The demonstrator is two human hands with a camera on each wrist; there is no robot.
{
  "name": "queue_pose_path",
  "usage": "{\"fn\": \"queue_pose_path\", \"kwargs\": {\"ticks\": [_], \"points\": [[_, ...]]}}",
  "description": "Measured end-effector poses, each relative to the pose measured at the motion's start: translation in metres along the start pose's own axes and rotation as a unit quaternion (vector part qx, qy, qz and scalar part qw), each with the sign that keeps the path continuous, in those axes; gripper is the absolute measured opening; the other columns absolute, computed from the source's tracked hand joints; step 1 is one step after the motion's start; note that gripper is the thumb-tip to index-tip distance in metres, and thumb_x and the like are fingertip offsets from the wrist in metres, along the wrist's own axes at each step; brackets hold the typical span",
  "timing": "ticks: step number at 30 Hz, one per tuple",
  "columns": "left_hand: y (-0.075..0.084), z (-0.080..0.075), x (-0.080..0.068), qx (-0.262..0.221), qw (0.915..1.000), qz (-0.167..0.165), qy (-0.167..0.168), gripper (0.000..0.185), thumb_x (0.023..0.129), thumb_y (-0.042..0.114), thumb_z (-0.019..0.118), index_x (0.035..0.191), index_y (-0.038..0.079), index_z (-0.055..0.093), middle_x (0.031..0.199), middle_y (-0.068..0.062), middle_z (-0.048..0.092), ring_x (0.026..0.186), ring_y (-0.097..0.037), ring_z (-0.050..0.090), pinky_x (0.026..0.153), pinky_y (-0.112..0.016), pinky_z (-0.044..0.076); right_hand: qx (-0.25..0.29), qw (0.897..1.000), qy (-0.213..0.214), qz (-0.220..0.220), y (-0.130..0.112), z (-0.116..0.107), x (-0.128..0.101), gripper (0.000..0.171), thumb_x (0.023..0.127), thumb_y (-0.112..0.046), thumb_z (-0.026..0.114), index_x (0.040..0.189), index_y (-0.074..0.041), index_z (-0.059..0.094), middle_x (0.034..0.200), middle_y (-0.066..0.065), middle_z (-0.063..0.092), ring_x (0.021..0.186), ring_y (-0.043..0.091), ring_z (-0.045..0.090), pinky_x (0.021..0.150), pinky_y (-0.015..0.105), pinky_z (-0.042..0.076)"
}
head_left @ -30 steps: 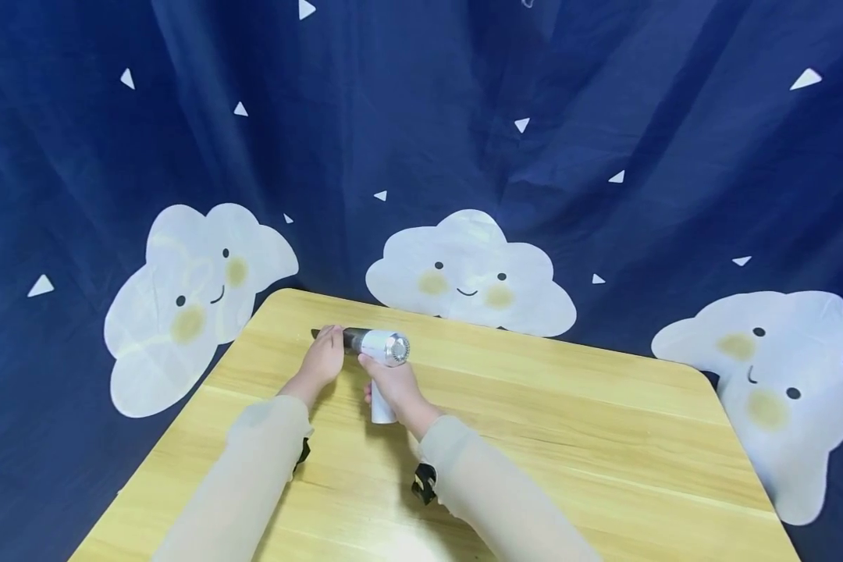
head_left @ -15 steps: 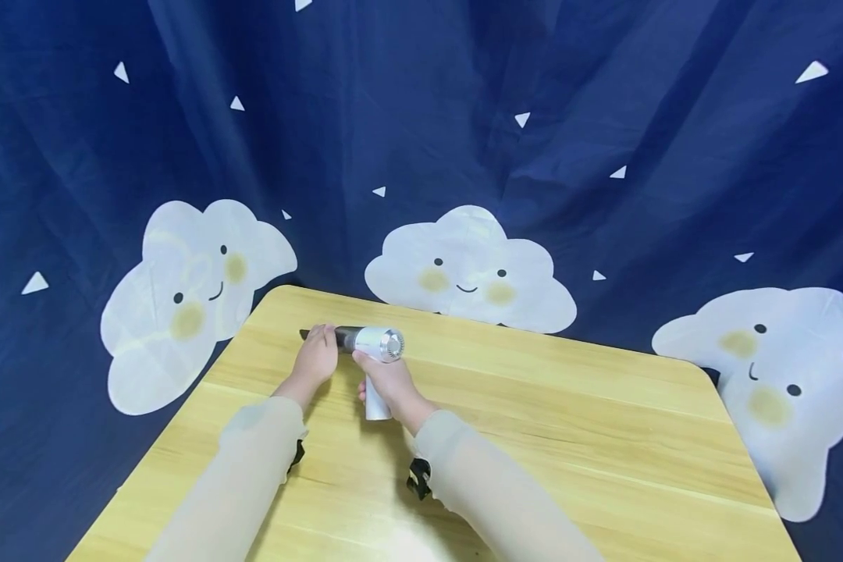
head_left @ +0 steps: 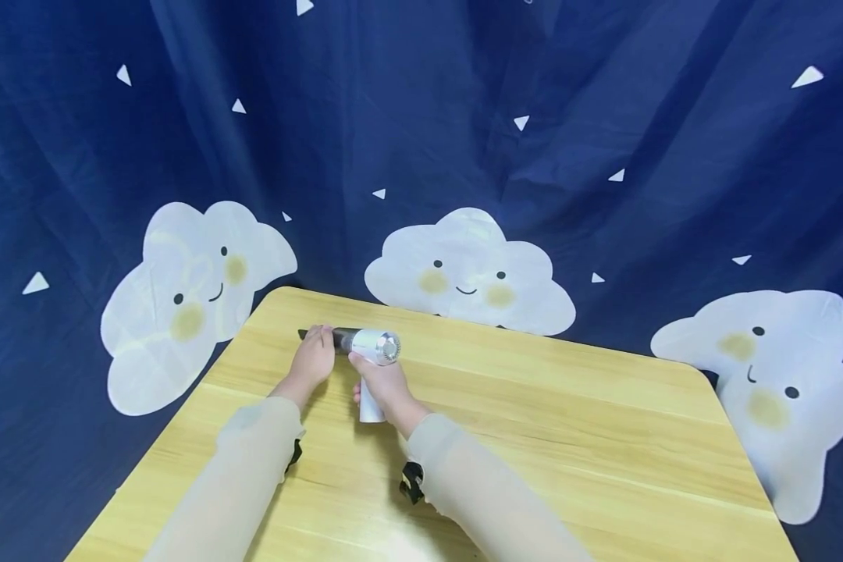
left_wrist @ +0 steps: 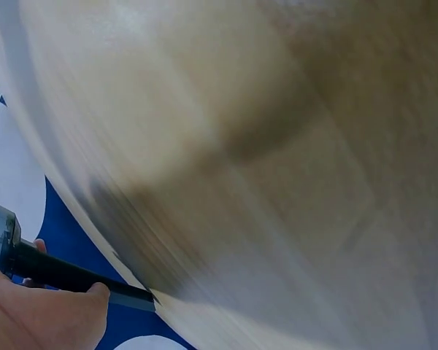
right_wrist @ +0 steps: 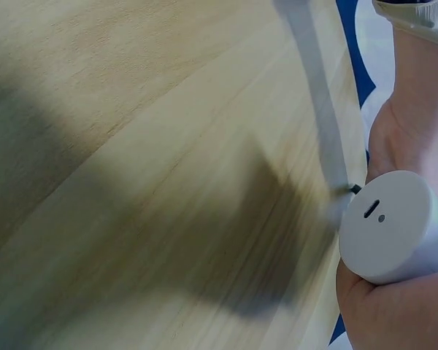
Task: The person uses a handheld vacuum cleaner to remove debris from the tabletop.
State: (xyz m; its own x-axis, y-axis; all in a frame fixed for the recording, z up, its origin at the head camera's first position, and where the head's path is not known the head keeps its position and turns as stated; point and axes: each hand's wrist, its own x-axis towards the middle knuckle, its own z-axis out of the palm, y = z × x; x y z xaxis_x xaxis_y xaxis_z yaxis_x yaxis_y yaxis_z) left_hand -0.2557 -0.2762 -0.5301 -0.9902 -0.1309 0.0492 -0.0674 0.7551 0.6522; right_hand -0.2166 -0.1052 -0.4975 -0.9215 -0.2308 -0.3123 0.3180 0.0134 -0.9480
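A small handheld vacuum cleaner [head_left: 371, 344] with a white body, a silver vented rear end and a dark front part lies crosswise over the table, its black nozzle [head_left: 303, 334] pointing left. My right hand [head_left: 385, 382] grips its white handle. In the right wrist view the round handle base [right_wrist: 383, 227] shows a slot and a small round hole. Around the dark front section, my left hand [head_left: 314, 357] holds on, thumb and fingertips on either side of the dark tube [left_wrist: 62, 271] in the left wrist view. Whether the nozzle tip touches the tabletop, I cannot tell.
The light wooden table [head_left: 569, 437] has rounded far corners. Behind it hangs a dark blue curtain [head_left: 421, 101] printed with white smiling clouds [head_left: 467, 273] and small triangles. Black straps [head_left: 412, 481] sit at both wrists, below pale sleeves.
Both hands and the handheld vacuum have shifted slightly to the left together. Their holds look the same as before.
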Motion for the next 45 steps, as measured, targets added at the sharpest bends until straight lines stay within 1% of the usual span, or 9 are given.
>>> {"fn": "queue_pose_path", "kwargs": {"ticks": [4, 9, 14, 19, 23, 33, 39, 42, 45], "points": [[0.001, 0.0, 0.0, 0.002, 1.0, 0.004, -0.001, 0.075, 0.108, 0.038, 0.0, 0.14, -0.011, 0.046, 0.149, -0.028, 0.042, 0.145, -0.041, 0.028, 0.121, -0.049, 0.02, -0.008, 1.0, 0.004, 0.003, -0.001, -0.001, -0.002, 0.039, 0.091, -0.037, 0.074, 0.112, -0.006, 0.061, 0.075, 0.016, 0.065, 0.05, 0.015, 0.058, 0.047, 0.025, 0.052], [0.001, 0.0, -0.003, 0.005, 1.0, 0.006, -0.002, 0.075, 0.108, 0.039, 0.0, 0.142, -0.01, 0.045, 0.151, -0.029, 0.04, 0.146, -0.042, 0.025, 0.122, -0.049, 0.017, -0.016, 1.0, 0.001, 0.001, -0.001, -0.003, -0.003, 0.04, 0.091, -0.038, 0.074, 0.114, -0.007, 0.061, 0.086, 0.023, 0.067, 0.052, 0.016, 0.059, 0.05, 0.028, 0.054], [0.005, 0.001, -0.008, 0.008, 0.9999, 0.008, -0.006, 0.075, 0.108, 0.038, -0.001, 0.142, -0.011, 0.045, 0.15, -0.03, 0.04, 0.145, -0.044, 0.026, 0.121, -0.051, 0.018, -0.025, 1.0, -0.009, -0.003, 0.0, -0.01, -0.004, 0.042, 0.091, -0.039, 0.073, 0.116, -0.008, 0.061, 0.089, 0.024, 0.067, 0.054, 0.016, 0.059, 0.054, 0.031, 0.056], [0.013, 0.007, -0.015, -0.001, 0.9999, 0.008, -0.015, 0.075, 0.108, 0.037, -0.001, 0.143, -0.014, 0.041, 0.152, -0.032, 0.036, 0.146, -0.046, 0.023, 0.122, -0.052, 0.015, -0.054, 0.998, -0.006, -0.01, 0.0, -0.022, -0.01, 0.042, 0.09, -0.041, 0.074, 0.112, -0.007, 0.062, 0.085, 0.022, 0.067, 0.053, 0.016, 0.059, 0.049, 0.027, 0.053], [0.022, 0.012, -0.02, -0.007, 0.9999, 0.012, -0.007, 0.071, 0.109, 0.033, 0.001, 0.142, -0.015, 0.042, 0.151, -0.033, 0.036, 0.146, -0.048, 0.023, 0.122, -0.052, 0.014, -0.068, 0.997, -0.012, -0.02, -0.003, -0.032, -0.014, 0.041, 0.091, -0.039, 0.073, 0.113, -0.006, 0.061, 0.082, 0.021, 0.066, 0.051, 0.016, 0.058, 0.047, 0.026, 0.051], [0.045, 0.027, -0.027, -0.018, 0.9988, 0.041, 0.02, 0.061, 0.11, 0.024, 0.011, 0.134, -0.013, 0.053, 0.138, -0.031, 0.052, 0.134, -0.042, 0.042, 0.117, -0.051, 0.03, -0.125, 0.992, -0.007, -0.013, -0.011, -0.061, -0.02, 0.05, 0.088, -0.045, 0.075, 0.109, -0.001, 0.064, 0.071, 0.016, 0.067, 0.051, 0.017, 0.06, 0.048, 0.027, 0.053], [0.063, 0.041, -0.032, -0.022, 0.9988, 0.037, 0.02, 0.056, 0.11, 0.022, 0.015, 0.134, -0.012, 0.055, 0.138, -0.028, 0.055, 0.133, -0.04, 0.044, 0.116, -0.049, 0.032, -0.125, 0.992, -0.019, 0.003, -0.017, -0.086, -0.025, 0.056, 0.087, -0.04, 0.076, 0.115, 0.007, 0.062, 0.067, 0.014, 0.064, 0.05, 0.017, 0.06, 0.049, 0.03, 0.055], [0.071, 0.049, -0.033, -0.027, 0.9987, 0.039, 0.019, 0.055, 0.111, 0.022, 0.018, 0.135, -0.011, 0.054, 0.137, -0.027, 0.055, 0.133, -0.04, 0.045, 0.115, -0.049, 0.033, -0.122, 0.992, -0.023, 0.009, -0.019, -0.1, -0.027, 0.056, 0.087, -0.04, 0.076, 0.115, 0.007, 0.062, 0.065, 0.012, 0.063, 0.05, 0.017, 0.06, 0.052, 0.033, 0.057], [0.077, 0.055, -0.035, -0.033, 0.9986, 0.042, 0.008, 0.059, 0.111, 0.028, 0.015, 0.137, -0.01, 0.052, 0.139, -0.026, 0.053, 0.134, -0.039, 0.043, 0.115, -0.05, 0.033, -0.129, 0.991, -0.025, 0.006, -0.02, -0.111, -0.031, 0.052, 0.087, -0.04, 0.077, 0.111, 0.004, 0.062, 0.065, 0.012, 0.063, 0.05, 0.017, 0.06, 0.055, 0.037, 0.059]]}}
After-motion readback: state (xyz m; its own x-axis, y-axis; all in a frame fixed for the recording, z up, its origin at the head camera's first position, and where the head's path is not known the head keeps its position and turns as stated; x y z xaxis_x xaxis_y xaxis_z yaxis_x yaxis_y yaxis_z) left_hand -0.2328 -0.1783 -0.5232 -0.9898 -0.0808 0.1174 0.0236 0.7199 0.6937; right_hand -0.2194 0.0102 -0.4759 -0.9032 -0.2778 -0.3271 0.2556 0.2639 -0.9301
